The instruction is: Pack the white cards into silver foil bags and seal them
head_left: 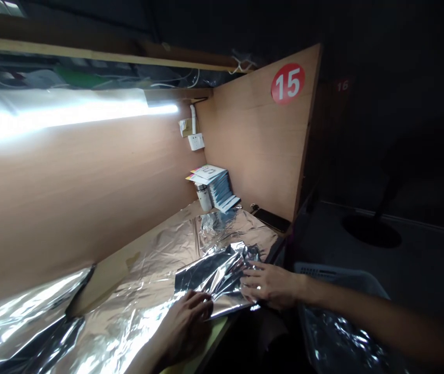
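Note:
A crinkled silver foil sheet (214,275), folded into a rough rectangle, lies near the desk's front edge. My left hand (188,319) presses on its near edge with fingers curled over the foil. My right hand (269,285) rests on the sheet's right end, fingers stretched flat and pinning the fold. Under the folded piece a larger foil sheet (155,259) is spread over the wooden desk.
Wooden partition walls enclose the desk, the right one bearing a red "15" sticker (288,83). A stack of packets (218,187) and a small metal cylinder (205,197) stand in the far corner. A dark phone (272,219) lies by the right wall. More foil (23,322) is bunched at left; a basket (339,322) holding foil sits at right.

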Demonstrator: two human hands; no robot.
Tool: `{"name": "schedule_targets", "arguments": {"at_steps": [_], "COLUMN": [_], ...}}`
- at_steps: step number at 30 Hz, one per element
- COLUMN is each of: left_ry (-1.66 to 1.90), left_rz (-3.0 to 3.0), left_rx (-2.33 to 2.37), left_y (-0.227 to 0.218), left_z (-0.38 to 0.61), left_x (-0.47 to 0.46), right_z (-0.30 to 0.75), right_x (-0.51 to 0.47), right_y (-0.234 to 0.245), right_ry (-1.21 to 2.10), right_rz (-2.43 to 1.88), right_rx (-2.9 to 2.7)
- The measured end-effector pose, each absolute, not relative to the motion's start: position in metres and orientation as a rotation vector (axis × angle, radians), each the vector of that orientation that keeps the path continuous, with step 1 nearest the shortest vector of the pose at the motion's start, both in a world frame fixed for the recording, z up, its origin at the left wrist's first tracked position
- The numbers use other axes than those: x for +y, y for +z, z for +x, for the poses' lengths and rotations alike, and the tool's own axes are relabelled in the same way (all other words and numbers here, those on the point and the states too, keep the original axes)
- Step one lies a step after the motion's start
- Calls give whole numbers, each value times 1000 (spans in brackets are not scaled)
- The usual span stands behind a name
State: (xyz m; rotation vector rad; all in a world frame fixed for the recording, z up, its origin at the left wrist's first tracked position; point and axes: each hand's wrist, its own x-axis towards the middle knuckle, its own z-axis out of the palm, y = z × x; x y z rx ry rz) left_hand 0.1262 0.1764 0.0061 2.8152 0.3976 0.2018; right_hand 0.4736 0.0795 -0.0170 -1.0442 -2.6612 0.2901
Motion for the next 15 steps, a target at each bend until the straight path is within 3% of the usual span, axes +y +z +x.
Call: {"name": "schedule_targets", "arguments": {"at_steps": [5, 9, 15], "left_ry": [198, 193, 287], "left_rz": [2600, 2486, 2605], "left_rx": [703, 1079, 1116], "left_y": [-3, -3, 4], "left_z": [129, 140, 169], "left_x": [208, 258, 292], "right_z": [485, 485, 474], "right_x": [122, 163, 178], "right_y": [-12, -15, -29], "right_ry": [879, 893, 880], "right_rz": [-1406, -1596, -1775], "right_rx": [-1908, -1566, -1447]}}
